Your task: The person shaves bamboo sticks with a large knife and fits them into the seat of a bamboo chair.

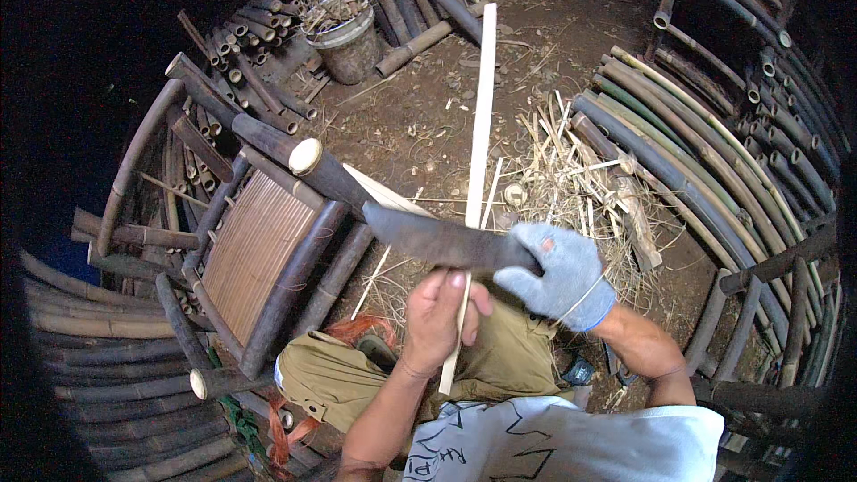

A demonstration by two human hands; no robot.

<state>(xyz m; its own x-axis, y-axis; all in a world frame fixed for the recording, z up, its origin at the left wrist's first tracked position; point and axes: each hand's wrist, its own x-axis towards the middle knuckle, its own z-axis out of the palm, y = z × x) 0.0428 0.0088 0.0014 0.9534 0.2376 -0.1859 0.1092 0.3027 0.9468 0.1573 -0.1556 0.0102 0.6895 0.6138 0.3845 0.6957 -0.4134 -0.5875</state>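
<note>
My bare left hand (437, 317) is closed round a long pale bamboo strip (482, 116), which runs from my lap far out ahead of me. My right hand (562, 277), in a light grey work glove with a worn spot, grips a broad dark machete (437, 239). Its blade points left and lies across the strip, just above my left fingers; the handle is mostly hidden in the glove. Whether the edge has entered the strip I cannot tell. Beyond the blade tip, another pale split piece (379, 187) rests by a dark bamboo pole end (305, 156).
A bamboo chair with a slatted seat (259, 250) stands close on my left. Shavings and split sticks (571, 174) pile up ahead right, beside long bamboo poles (687, 152). A bucket of scraps (344, 40) and stacked bamboo tubes (241, 36) are at the far left.
</note>
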